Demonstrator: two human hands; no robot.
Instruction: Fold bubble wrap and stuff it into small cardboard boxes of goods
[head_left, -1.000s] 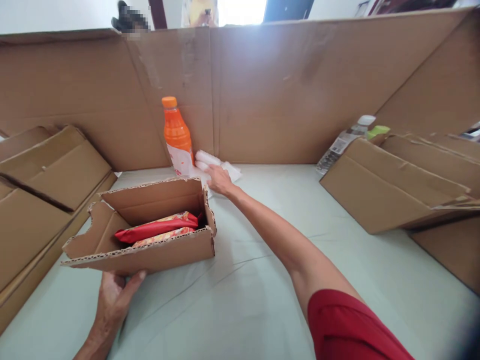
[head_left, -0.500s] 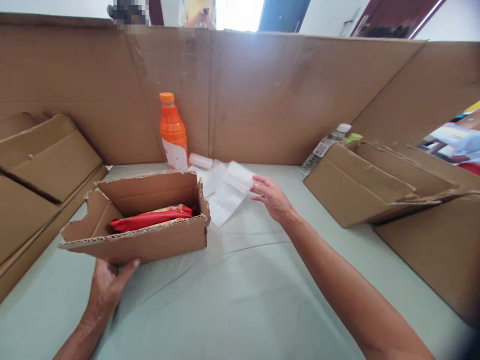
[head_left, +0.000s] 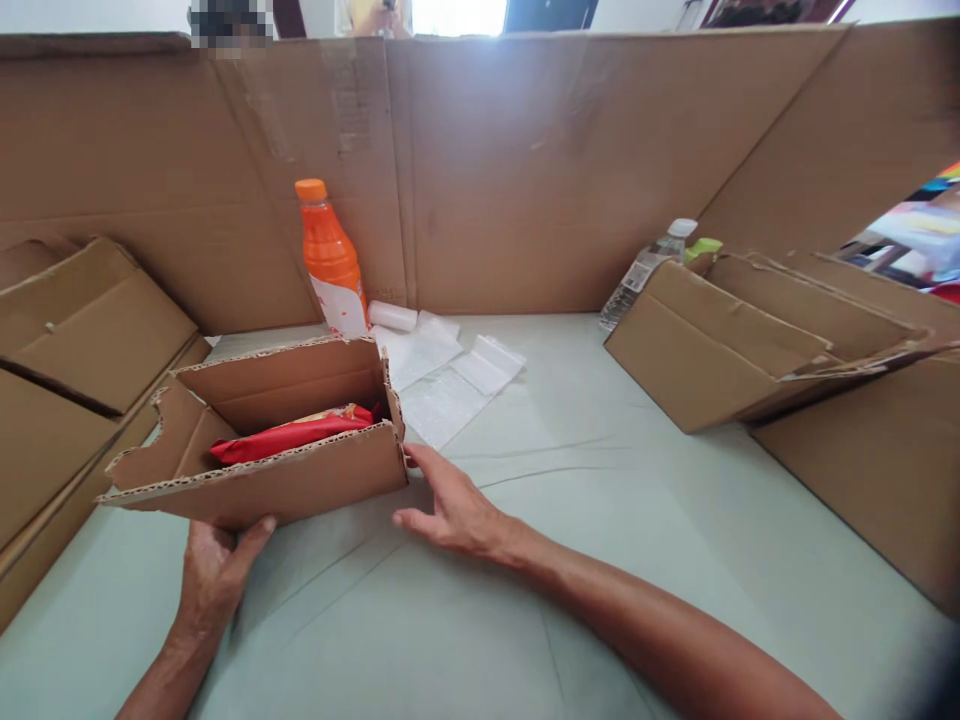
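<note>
Cardboard sheeting [head_left: 525, 170] stands as a wall along the far edge of the desk [head_left: 600, 520], which is covered in pale green cloth. Flattened boxes [head_left: 82, 340] lean at the left, and more folded cartons [head_left: 750, 340] lie at the right, with a clear water bottle [head_left: 645, 275] tucked behind them. Nearer, left of centre, sits the open cardboard box [head_left: 292, 480] with torn corrugated edges; a red snack packet [head_left: 292, 435] lies inside it. The left hand [head_left: 214, 575] is at the box's near left corner, thumb pressed up against the front wall; whether the fingers grip underneath I cannot tell. The right hand [head_left: 454, 510] rests on the desk at the box's near right corner, fingers spread apart and loosely extended, the fingertips touching the corner, nothing clamped. Beyond the box, an orange drink bottle [head_left: 330, 260] stands upright against the wall, a small white roll [head_left: 391, 316] just beside it, and sheets of bubble wrap [head_left: 450, 375] lie flat, well apart from both hands.
</note>
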